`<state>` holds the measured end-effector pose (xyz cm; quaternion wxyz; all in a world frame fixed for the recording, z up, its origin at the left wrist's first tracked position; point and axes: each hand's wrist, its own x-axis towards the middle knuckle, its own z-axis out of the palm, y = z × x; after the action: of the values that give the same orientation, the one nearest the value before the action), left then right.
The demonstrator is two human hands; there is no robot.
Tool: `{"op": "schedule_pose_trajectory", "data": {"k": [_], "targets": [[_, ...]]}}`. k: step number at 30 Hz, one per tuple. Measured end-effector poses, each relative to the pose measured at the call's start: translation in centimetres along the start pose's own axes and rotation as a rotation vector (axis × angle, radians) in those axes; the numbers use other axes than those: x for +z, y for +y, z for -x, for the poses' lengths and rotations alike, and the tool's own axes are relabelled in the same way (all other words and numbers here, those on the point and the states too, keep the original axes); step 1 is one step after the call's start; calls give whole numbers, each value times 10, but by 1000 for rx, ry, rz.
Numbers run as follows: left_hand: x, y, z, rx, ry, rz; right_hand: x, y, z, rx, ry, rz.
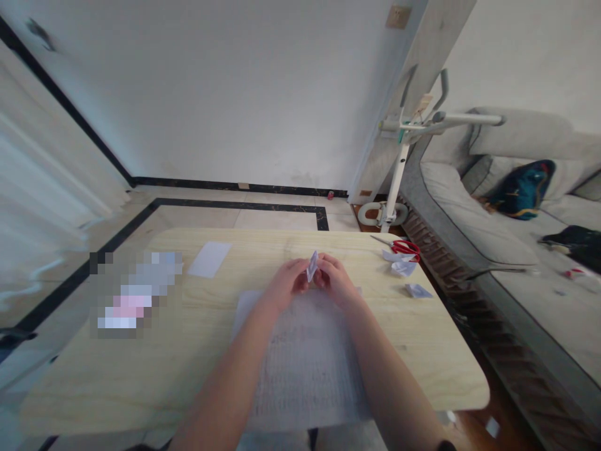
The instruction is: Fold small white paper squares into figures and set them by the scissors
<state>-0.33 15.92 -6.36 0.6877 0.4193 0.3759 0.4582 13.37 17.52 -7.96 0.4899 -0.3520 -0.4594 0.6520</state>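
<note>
Between my two hands, over the far half of the table, is a small folded piece of white paper (pixel 312 265), held upright. My left hand (pixel 292 279) pinches it from the left with the fingers curled. From the other side, my right hand (pixel 334 277) grips the same paper, its fingertips partly hidden behind it. Beneath my hands and forearms lies a large sheet covered in faint printed or written lines (pixel 310 369); its text is too blurred to read.
A blank white sheet (pixel 210 259) rests at the table's (pixel 197 363) far left. Red-handled scissors (pixel 406 249) lie at the far right beside paper scraps (pixel 402 268) and a folded paper piece (pixel 417 290). A pixelated patch covers something on the left. A grey sofa (pixel 469 219) stands to the right.
</note>
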Motion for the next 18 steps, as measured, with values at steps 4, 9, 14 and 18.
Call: {"op": "schedule_pose_trajectory", "data": {"k": [4, 9, 14, 18], "targets": [[-3, -7, -3, 31, 56, 11, -1, -1, 0, -3, 32, 25], [-1, -9, -5, 78, 127, -46, -2, -2, -1, 9, 91, 12], [-2, -9, -6, 134, 226, -156, -3, -3, -2, 7, 120, 10], [-5, -7, -6, 148, 243, -215, -3, -2, -2, 10, 117, 31]]}}
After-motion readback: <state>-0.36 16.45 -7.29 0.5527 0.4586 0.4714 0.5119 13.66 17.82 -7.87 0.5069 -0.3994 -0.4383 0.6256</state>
